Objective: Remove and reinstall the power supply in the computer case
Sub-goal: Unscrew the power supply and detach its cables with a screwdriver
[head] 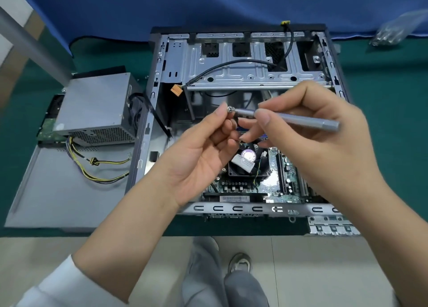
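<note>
The right hand (324,139) holds a grey screwdriver (294,119) in a pen-like grip, thumb and fingers curled round its shaft. At its tip sits a small screw (230,109), which the left hand (203,149) pinches between thumb and fingertips, palm turned up. Both hands hover above the open computer case (243,75); directly below them lie the fan (247,160) and motherboard (273,183). Well to the left of the grip, outside the case, the power supply (97,109) rests on a grey side panel (58,190), its yellow-and-black cables (97,165) trailing toward the case. All this sits on a green worktop (382,79), with a blue cloth (208,5) beyond it and pale floor tiles (312,260) beneath.
</note>
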{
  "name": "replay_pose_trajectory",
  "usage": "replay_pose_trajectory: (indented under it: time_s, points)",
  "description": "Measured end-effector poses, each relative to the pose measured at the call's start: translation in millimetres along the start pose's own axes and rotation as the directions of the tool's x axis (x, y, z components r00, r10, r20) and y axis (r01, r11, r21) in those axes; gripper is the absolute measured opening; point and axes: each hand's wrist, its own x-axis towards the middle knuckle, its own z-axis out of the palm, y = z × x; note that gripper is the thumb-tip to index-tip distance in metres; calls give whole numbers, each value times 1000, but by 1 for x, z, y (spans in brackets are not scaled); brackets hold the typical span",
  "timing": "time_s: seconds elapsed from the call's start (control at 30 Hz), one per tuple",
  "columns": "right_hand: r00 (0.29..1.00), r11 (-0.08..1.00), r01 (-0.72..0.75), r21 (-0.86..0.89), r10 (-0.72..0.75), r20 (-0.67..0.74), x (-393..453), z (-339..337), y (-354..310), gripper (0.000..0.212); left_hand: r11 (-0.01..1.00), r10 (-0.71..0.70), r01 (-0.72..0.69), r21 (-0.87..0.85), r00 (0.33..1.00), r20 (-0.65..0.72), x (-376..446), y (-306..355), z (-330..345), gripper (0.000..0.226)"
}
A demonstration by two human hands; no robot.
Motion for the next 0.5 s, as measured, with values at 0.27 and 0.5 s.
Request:
replay_pose_trajectory:
  time_s: [0.27, 0.5]
  points:
    - [994, 997, -63, -34, 59, -95, -3, 0, 12, 7, 995, 48, -44, 90, 997, -52, 2, -7, -15, 15]
    - [986, 987, -154, 49, 156, -52, 0, 4, 25, 6, 972, 110, -81, 221, 986, -123, 3, -8, -27, 12]
